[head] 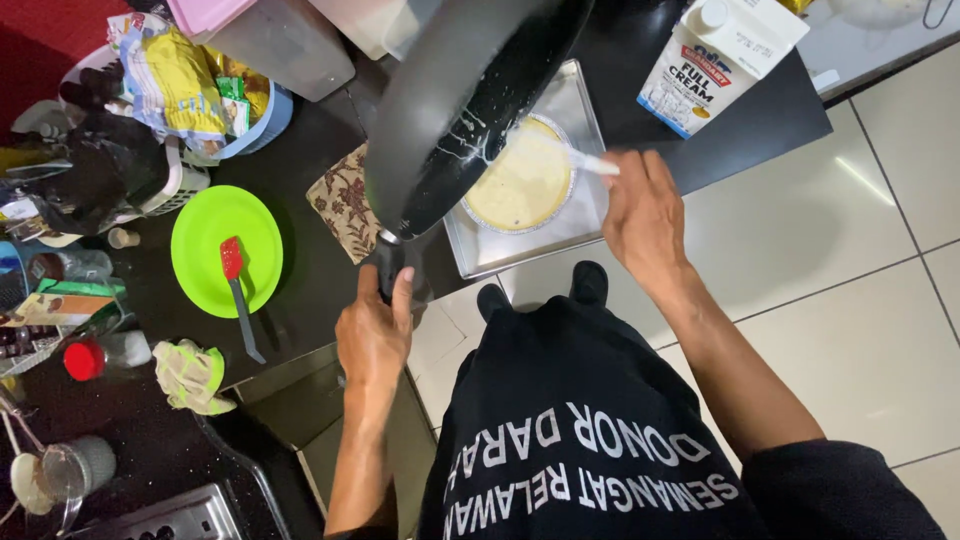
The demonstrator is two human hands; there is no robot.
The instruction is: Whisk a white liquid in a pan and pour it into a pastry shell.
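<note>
One dark frying pan (470,90) is held tilted over one round foil dish (522,185) of pale batter, and that dish sits in one square metal tray (575,100) on the dark counter (320,290). White streaks run down the inside of the pan toward the dish. One white carton (720,60) stands at the far right of the counter.

To the left lies one green plate (200,250) with one red-headed spatula (236,290) resting across it. Near that are one patterned cloth (340,200), just beside the pan handle, one crumpled glove (190,375), and one small bottle with a red cap (85,360).

The left hand (375,335) is raised from below, forearm straight up the view, fingers wrapped closed around the pan handle with the thumb along it. The right hand (645,215) reaches in from the right, back of the hand up, fingers closed on a white utensil (590,160) whose tip lies over the dish, by the pan's lower edge.
</note>
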